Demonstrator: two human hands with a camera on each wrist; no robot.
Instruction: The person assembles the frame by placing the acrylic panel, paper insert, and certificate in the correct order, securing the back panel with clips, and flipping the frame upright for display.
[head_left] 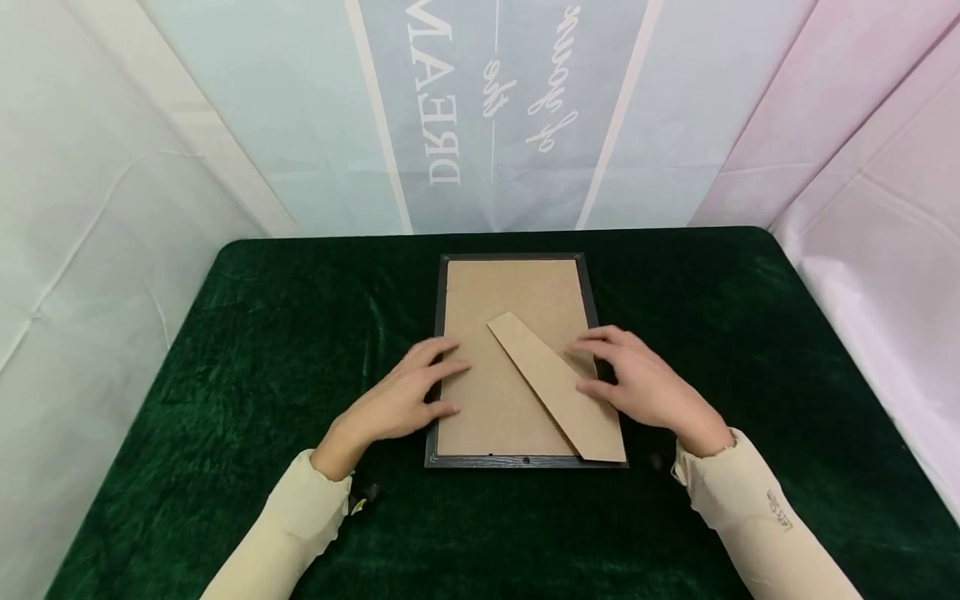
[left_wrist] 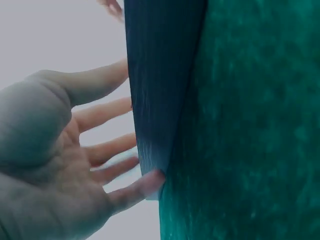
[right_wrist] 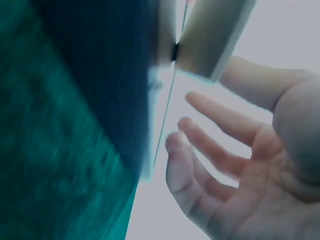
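Observation:
A picture frame [head_left: 480, 287] lies back side up, its brown backing board inside a black rim [head_left: 472, 461]. The brown stand leg [head_left: 551, 375] slants across the board, its wide end over the lower right corner. My left hand [head_left: 401, 392] reaches over the left rim with fingers spread and fairly straight; in the left wrist view its little finger meets the frame's dark side [left_wrist: 155, 90]. Loosely bent, my right hand [head_left: 637, 379] is at the right rim, thumb at the stand leg's edge. In the right wrist view the thumb overlaps the stand leg [right_wrist: 212, 40] and the other fingers are apart.
Dark green velvety cloth [head_left: 300, 333] covers the table under the frame. A pale blue printed backdrop [head_left: 510, 125] hangs behind the far edge, with white fabric [head_left: 97, 208] at the left and pinkish fabric [head_left: 862, 150] at the right.

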